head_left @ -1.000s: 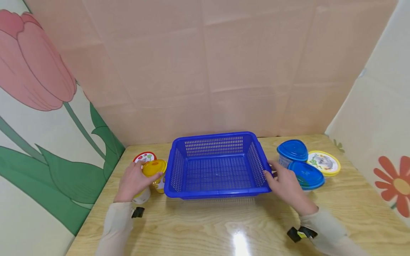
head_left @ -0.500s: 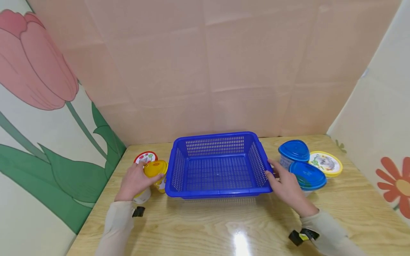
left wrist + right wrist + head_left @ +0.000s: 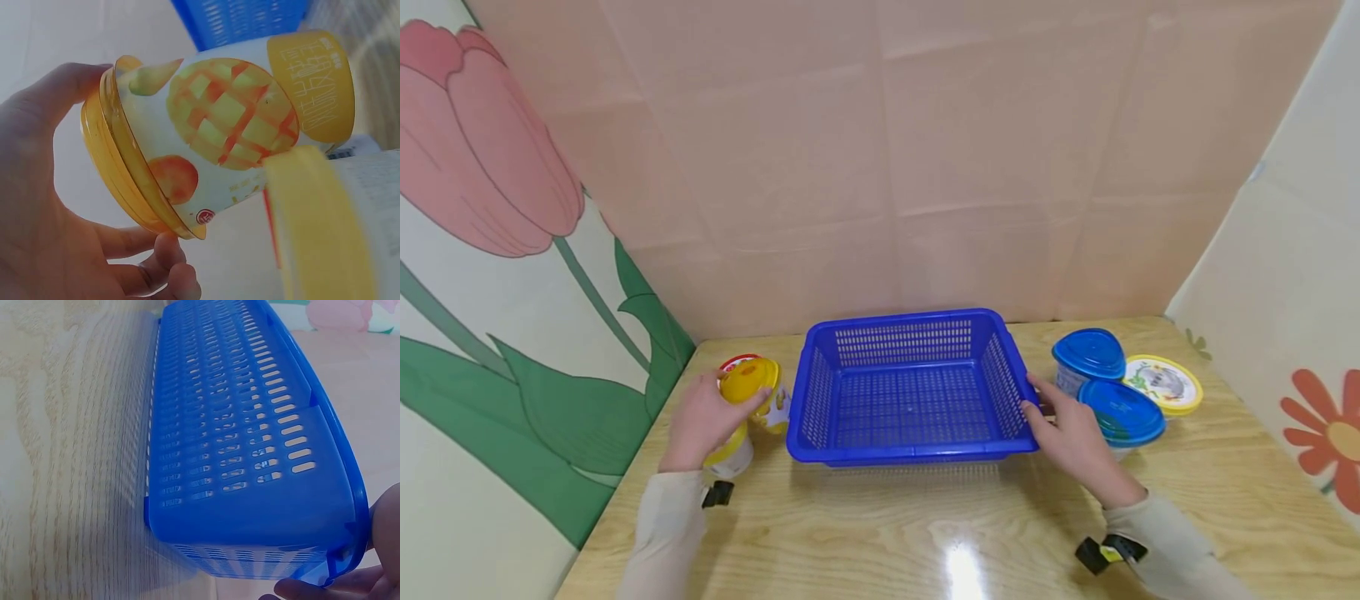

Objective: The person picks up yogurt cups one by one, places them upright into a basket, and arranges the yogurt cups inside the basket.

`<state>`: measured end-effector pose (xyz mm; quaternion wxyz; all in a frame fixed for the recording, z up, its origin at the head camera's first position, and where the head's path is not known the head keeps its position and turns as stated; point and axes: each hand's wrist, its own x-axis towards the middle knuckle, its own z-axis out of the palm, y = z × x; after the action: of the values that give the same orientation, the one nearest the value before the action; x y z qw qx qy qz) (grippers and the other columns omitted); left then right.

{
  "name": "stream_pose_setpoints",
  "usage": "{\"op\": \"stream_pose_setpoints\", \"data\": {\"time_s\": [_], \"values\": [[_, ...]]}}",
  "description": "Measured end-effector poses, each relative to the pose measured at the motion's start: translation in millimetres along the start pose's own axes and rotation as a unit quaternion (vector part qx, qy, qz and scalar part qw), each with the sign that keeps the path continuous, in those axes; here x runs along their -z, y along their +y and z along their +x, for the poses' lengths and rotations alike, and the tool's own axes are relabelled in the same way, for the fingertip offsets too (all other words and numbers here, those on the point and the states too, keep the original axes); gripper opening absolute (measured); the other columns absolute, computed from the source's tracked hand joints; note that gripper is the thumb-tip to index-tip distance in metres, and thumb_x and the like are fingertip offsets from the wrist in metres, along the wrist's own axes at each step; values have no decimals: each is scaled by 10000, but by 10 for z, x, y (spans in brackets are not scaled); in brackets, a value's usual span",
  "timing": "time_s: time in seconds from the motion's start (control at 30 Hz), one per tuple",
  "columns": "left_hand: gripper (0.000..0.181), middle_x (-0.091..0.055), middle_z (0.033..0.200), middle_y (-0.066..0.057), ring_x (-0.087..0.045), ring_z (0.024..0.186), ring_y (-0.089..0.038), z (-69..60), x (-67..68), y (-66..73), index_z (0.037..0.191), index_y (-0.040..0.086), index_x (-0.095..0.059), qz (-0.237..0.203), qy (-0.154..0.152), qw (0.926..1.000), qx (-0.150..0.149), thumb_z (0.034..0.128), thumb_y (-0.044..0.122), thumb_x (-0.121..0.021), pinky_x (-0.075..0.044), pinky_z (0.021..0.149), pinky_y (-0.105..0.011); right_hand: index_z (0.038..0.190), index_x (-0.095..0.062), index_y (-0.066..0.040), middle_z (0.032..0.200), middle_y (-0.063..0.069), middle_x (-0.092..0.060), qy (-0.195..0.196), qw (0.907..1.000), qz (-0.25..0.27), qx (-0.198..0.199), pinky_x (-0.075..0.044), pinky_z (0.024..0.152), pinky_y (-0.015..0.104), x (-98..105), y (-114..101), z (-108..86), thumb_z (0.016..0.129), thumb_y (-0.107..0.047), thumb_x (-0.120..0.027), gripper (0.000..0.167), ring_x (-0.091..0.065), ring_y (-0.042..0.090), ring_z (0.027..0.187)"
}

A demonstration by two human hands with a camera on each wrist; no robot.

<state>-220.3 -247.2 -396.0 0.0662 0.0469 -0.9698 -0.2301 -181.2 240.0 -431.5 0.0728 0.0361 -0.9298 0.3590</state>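
In the head view, my left hand (image 3: 702, 423) grips a yellow-lidded plastic cup (image 3: 775, 410) left of the basket, by its lid. The left wrist view shows thumb and fingers around the yellow lid (image 3: 103, 153) and a mango picture on the cup (image 3: 231, 112). The cup looks slightly tilted and lifted. A blue plastic basket (image 3: 906, 454) stands mid-table, bare inside. My right hand (image 3: 1067, 437) pinches its right rim, thumb on the near side. In the right wrist view, fingertips curl at the corner of the basket (image 3: 250, 512).
By my left hand are a white tub with a yellow rim (image 3: 732, 457) and a mostly hidden red-lidded tub (image 3: 737, 362). On the right sit two blue-lidded tubs (image 3: 1088, 353) and a yellow-rimmed one (image 3: 1163, 383). A pink-covered wall (image 3: 895, 167) rises behind the table (image 3: 865, 533).
My left hand has taken the yellow-lidded cup slightly up and left, tilting it and covering more of the red lid. The right hand and basket stay nearly still.
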Motion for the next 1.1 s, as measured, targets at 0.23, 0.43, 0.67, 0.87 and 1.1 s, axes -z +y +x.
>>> {"op": "stream_pose_setpoints", "data": {"time_s": [0.23, 0.43, 0.67, 0.87, 1.1], "values": [[865, -605, 988, -148, -569, 793, -269, -9, 77, 94, 1189, -36, -556, -309, 562, 9972, -396, 806, 734, -640, -454, 615, -304, 1491, -388, 50, 1267, 328, -595, -31, 10000, 0, -82, -604, 711, 446, -14, -1, 3, 1032, -220, -510, 546, -645, 451, 1060], [841, -629, 999, -126, -580, 796, -256, 26, 128, 194, 1179, 0, -579, -290, 772, 9947, -606, 797, 746, -638, -463, 624, -305, 1481, -401, 58, 1257, 324, -606, 59, 10000, 22, -24, -603, 711, 446, -31, 7, -6, 1027, -203, -518, 537, -653, 444, 1049], [830, -601, 943, -124, -562, 746, -259, 69, 195, 282, 1134, 9, -588, -259, 777, 9948, -602, 782, 759, -640, -444, 554, -296, 1479, -400, 67, 1269, 326, -599, 62, 10000, 49, -25, -602, 720, 452, -41, 0, -6, 1026, -190, -518, 534, -654, 445, 1050], [859, -584, 958, -146, -543, 774, -287, 72, 273, 315, 1171, -26, -568, -174, 920, 9941, -552, 791, 741, -643, -423, 563, -312, 1471, -404, 80, 1281, 331, -593, 82, 9999, 47, 55, -599, 732, 468, -37, -6, 5, 1028, -184, -511, 526, -654, 454, 1056], [893, -567, 996, -142, -531, 821, -290, 97, 325, 377, 1206, -23, -540, -171, 924, 9943, -503, 791, 763, -621, -425, 594, -319, 1476, -391, 86, 1276, 343, -589, 62, 10000, 49, 55, -597, 741, 474, -38, 1, 18, 1032, -181, -500, 530, -659, 452, 1048]]}}
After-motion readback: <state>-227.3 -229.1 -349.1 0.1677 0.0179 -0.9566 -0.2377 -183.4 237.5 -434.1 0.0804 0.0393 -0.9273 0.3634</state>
